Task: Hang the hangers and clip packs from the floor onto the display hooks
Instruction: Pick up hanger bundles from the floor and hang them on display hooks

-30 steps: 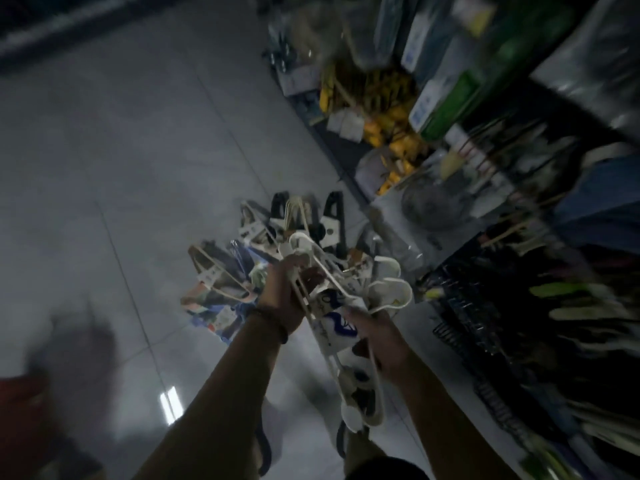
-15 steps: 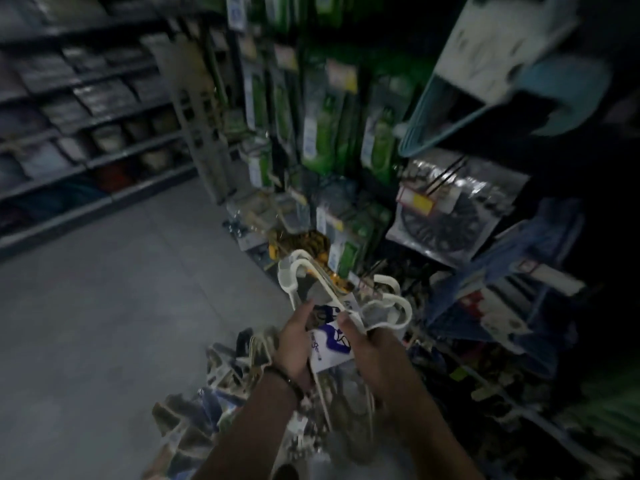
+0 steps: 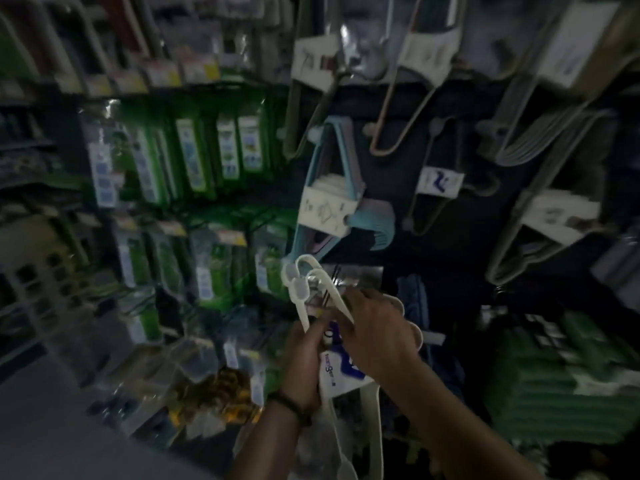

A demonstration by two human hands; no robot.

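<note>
In front of the dark display panel (image 3: 398, 161), near its lower left corner, holds a white hanger pack (image 3: 300, 289) up in both hands. Clenches the left grip (image 3: 304, 358) round the hanger necks from below, a dark wristband (image 3: 289, 405) on that wrist. Grasps the same pack with the right grip (image 3: 374, 336), fingers curled over the hangers just above the blue-and-white label (image 3: 341, 374). Points the white hooks up and left, just under a blue hanger pack (image 3: 323, 188) hanging on the panel; cannot tell whether touching. Further right on the panel, more labelled hanger packs (image 3: 440, 181); left of it, green packets (image 3: 194, 157).
</note>
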